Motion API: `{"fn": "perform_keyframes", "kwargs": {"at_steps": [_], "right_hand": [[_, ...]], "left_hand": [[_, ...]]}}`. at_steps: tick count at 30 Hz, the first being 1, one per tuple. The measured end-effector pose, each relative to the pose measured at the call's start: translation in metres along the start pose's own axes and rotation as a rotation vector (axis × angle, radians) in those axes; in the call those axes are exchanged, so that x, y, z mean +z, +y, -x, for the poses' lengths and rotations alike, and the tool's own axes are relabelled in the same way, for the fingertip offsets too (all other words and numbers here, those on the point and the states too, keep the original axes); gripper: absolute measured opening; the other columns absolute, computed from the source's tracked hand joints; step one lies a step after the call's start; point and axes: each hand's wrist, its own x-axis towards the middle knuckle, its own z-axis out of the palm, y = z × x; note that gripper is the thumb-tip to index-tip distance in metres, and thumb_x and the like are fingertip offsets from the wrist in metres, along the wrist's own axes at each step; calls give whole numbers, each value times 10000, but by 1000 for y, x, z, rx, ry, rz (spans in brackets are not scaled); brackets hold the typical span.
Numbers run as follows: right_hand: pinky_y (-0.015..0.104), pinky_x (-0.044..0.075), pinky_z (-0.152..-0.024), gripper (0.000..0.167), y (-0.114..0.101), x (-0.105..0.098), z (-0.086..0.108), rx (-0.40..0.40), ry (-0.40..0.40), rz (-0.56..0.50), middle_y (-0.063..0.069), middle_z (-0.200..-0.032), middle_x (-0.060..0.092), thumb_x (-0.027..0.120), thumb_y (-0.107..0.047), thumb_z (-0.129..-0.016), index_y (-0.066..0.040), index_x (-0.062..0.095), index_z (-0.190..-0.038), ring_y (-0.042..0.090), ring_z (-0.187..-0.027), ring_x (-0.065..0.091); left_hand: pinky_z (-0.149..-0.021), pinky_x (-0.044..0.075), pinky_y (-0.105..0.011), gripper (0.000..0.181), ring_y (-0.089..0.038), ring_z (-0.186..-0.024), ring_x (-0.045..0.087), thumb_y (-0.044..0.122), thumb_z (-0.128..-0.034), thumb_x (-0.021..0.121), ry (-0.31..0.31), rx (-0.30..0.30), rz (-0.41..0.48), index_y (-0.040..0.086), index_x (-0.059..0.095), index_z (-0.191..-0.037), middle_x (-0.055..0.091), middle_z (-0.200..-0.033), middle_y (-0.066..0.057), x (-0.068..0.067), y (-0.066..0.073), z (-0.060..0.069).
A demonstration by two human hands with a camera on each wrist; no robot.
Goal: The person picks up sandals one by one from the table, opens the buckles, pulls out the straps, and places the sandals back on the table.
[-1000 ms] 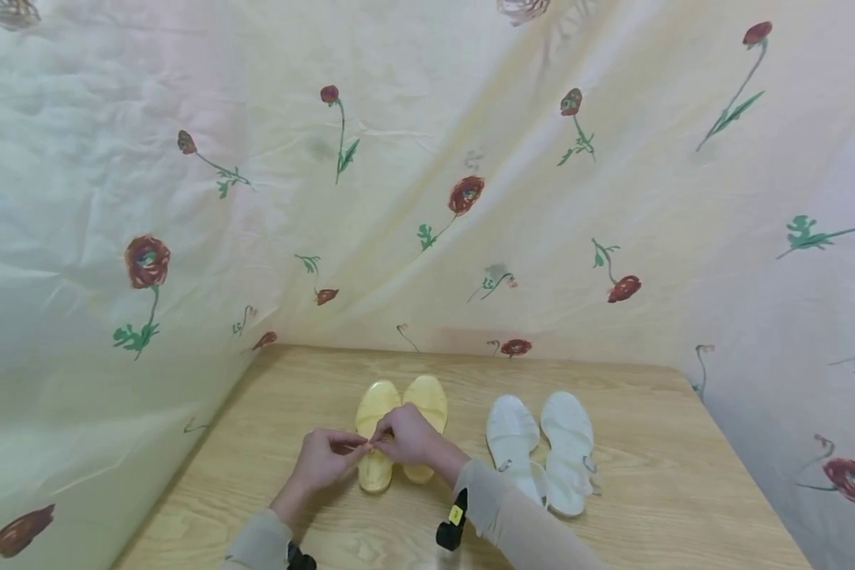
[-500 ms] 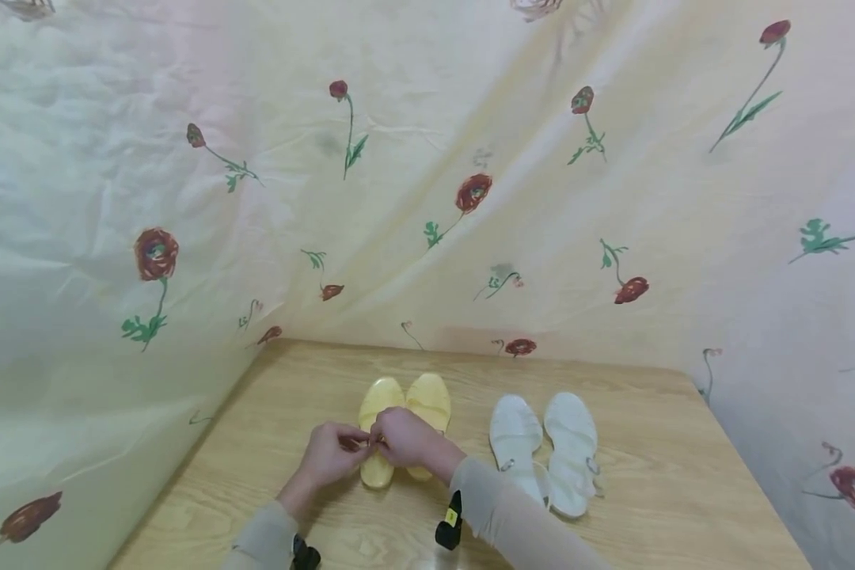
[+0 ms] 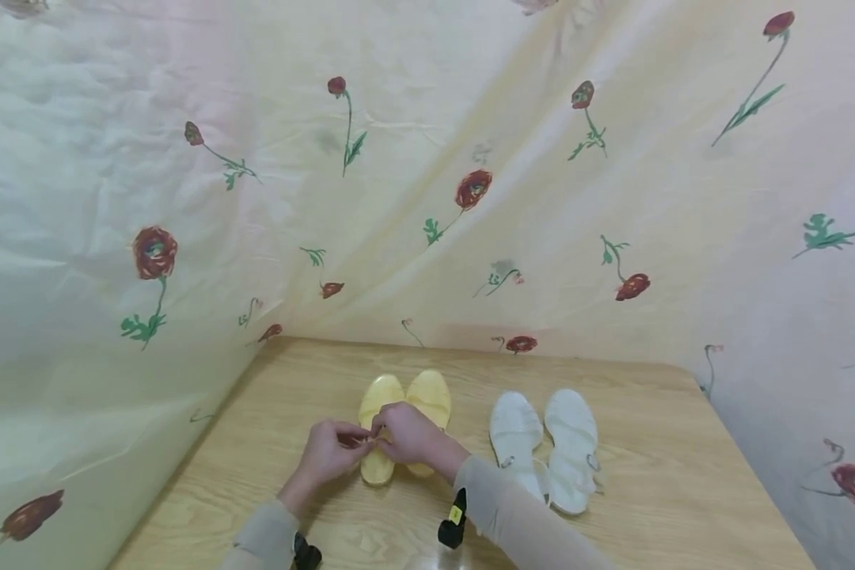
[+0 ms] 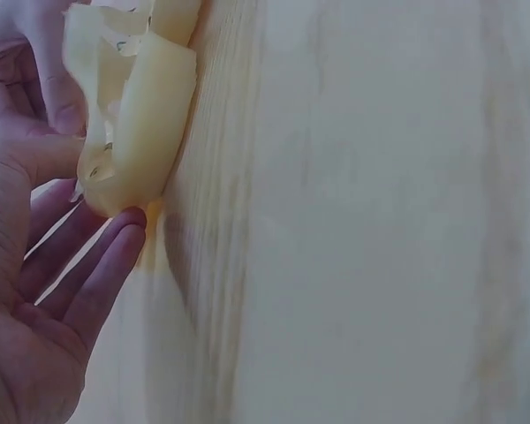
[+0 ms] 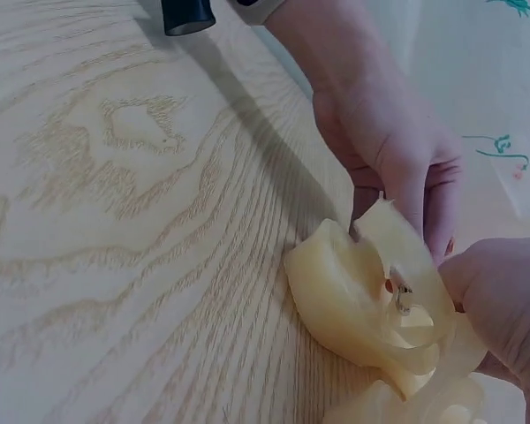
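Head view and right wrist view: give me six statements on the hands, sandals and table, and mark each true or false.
1. In the head view, the left hand and right hand are both at the left yellow sandal. True.
2. Two white sandals lie on the wood-grained table. True.
3. The white sandals lie to the left of both hands. False: they lie to the right.
4. In the right wrist view, a small shiny metal piece shows on the left yellow sandal. True.
5. The right hand grips a white sandal. False: it is at the left yellow sandal.
6. The table is black. False: it is light brown.
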Motion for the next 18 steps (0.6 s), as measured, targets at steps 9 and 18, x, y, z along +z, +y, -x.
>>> {"fn": "perform_keyframes", "kwargs": {"at_steps": [9, 18], "right_hand": [[159, 581, -795, 63, 1, -4, 4, 23, 6, -32, -32, -952, 829, 774, -153, -968, -132, 833, -976, 88, -882, 764], [148, 549, -728, 72, 3, 2, 11, 54, 97, -107, -21, -855, 792, 794, -80, -919, -125, 786, -863, 53, -793, 693]], "left_hand": [[-674, 614, -194, 106, -135, -734, 781, 105, -860, 880, -1, -28, 26, 53, 842, -945, 825, -941, -148, 2, 2, -1], [-681, 610, -188, 92, -144, -757, 784, 103, -872, 862, -29, -13, 8, 48, 839, -942, 823, -951, -150, -2, 6, -2]]}}
